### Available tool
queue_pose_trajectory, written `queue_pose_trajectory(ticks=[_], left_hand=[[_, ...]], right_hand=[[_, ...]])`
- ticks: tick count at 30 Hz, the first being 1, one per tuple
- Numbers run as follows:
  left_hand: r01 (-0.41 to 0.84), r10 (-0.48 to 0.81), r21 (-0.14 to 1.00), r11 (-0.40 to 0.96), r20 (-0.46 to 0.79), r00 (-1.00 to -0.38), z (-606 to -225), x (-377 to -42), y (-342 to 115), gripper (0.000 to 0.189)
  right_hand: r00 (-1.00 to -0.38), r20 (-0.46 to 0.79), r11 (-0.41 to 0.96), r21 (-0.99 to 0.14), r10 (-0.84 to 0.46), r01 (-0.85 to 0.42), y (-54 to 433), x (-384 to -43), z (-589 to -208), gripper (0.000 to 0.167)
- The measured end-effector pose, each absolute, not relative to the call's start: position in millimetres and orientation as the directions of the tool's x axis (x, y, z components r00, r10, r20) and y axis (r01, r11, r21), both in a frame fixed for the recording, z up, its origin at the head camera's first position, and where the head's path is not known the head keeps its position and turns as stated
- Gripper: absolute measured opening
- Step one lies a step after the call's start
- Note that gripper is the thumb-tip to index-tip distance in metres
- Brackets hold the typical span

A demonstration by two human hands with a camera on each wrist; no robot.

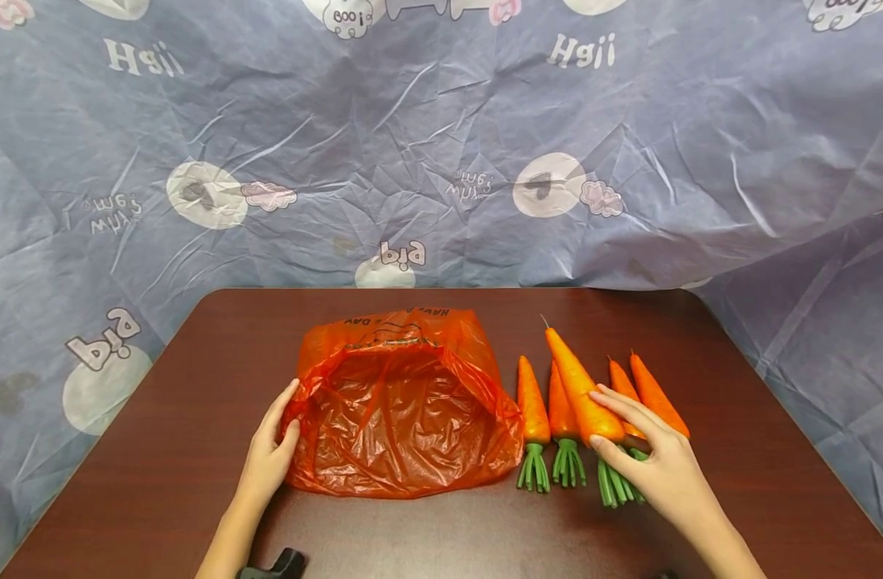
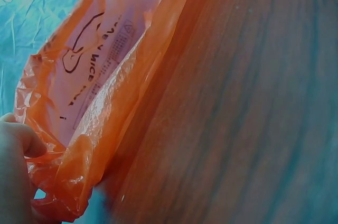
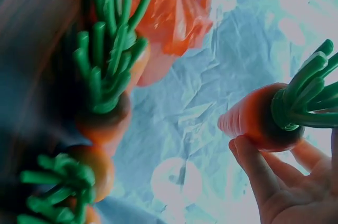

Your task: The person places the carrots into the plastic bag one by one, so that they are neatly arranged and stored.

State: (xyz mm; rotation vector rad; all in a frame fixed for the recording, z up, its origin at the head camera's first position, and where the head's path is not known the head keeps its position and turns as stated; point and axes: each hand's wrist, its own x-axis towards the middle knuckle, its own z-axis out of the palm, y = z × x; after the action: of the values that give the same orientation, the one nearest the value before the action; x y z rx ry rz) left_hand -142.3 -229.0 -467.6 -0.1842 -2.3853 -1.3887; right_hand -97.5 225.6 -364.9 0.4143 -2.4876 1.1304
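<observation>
An orange plastic bag (image 1: 405,434) lies on the table with its mouth spread toward me. My left hand (image 1: 268,454) grips the rim at the bag's left side; in the left wrist view the thumb (image 2: 33,143) presses on the crumpled plastic. To the right of the bag, my right hand (image 1: 655,450) holds a carrot (image 1: 581,386) with green stems, raised above the others, its tip pointing away. The right wrist view shows fingers around the thick end of this carrot (image 3: 259,118). Part of its stems is behind the hand in the head view.
Several more carrots lie right of the bag, among them one beside its edge (image 1: 532,402) and one at the far right (image 1: 659,398). The brown table (image 1: 232,338) ends at a blue printed cloth (image 1: 412,145). A black object (image 1: 278,564) shows by the left wrist.
</observation>
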Motion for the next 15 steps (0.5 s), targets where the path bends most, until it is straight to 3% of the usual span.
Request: queue_pose_trajectory(ticks=[15], left_hand=[[0.290,-0.072,0.810,0.509,0.376,-0.924,-469,-142,-230,0.058]], right_hand=[[-0.905,0.367,0.682,-0.607,-0.214,-0.408,197,-92,-353,0.048]])
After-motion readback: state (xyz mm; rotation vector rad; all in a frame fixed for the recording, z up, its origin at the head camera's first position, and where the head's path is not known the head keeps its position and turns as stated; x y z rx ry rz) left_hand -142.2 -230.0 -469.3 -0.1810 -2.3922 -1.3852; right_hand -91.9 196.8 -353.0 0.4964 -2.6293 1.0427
